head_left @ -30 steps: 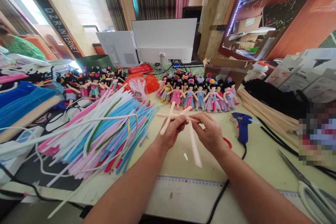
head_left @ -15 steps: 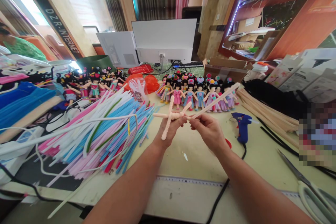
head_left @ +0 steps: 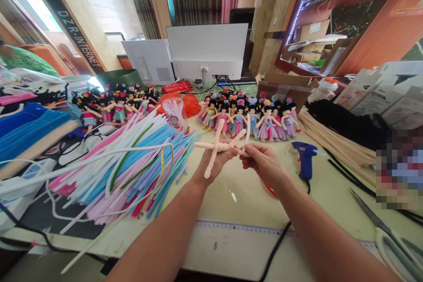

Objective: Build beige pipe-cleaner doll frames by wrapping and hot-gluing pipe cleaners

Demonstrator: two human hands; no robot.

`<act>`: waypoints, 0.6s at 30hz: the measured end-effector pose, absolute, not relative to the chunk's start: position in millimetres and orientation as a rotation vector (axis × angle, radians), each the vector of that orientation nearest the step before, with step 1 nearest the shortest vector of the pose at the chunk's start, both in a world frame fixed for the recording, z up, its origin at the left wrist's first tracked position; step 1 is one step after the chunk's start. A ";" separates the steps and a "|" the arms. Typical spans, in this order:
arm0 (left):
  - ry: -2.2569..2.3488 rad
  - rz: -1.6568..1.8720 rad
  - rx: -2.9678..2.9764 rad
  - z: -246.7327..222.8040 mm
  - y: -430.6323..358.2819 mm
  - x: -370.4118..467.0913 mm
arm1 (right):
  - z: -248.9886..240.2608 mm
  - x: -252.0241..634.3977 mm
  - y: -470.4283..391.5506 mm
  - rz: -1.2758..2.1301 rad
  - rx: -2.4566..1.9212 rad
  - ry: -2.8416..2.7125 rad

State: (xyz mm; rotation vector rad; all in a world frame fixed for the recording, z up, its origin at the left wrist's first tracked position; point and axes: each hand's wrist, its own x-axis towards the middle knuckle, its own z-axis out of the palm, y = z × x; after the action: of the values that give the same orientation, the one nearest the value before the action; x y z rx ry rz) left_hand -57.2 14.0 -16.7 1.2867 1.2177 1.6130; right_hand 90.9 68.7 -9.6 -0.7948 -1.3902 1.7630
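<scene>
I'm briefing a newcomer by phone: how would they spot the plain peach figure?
From the white monitor, come down past the standing dolls to the left hand and right hand. The peach figure is held in both; unlike the dolls, it has no dress or black hair.

The left forearm [head_left: 165,224] and right forearm [head_left: 317,224] angle inward. The left hand [head_left: 218,163] grips; just beside it, the right hand [head_left: 266,161] pinches.

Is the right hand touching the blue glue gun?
Apart. The head view shows a strip of yellowish tabletop between the right hand and the blue glue gun.
</scene>
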 end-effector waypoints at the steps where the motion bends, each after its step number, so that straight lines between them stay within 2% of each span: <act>1: 1.219 1.611 1.288 -15.9 13.8 -56.8 | -9.5 91.2 69.0 1.764 -0.795 -1.393; 12: 1.177 1.629 1.206 -22.2 19.3 -57.7 | -11.9 87.0 68.3 1.486 -0.801 -1.585; 18: 1.185 1.579 1.290 -15.3 15.3 -58.5 | -8.7 91.5 70.6 1.570 -0.882 -1.592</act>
State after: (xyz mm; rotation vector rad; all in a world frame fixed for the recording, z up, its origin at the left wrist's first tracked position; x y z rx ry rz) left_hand -58.5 15.3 -15.3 1.2905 1.1852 1.5788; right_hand 91.5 70.6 -8.7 -0.8820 -1.5920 1.5703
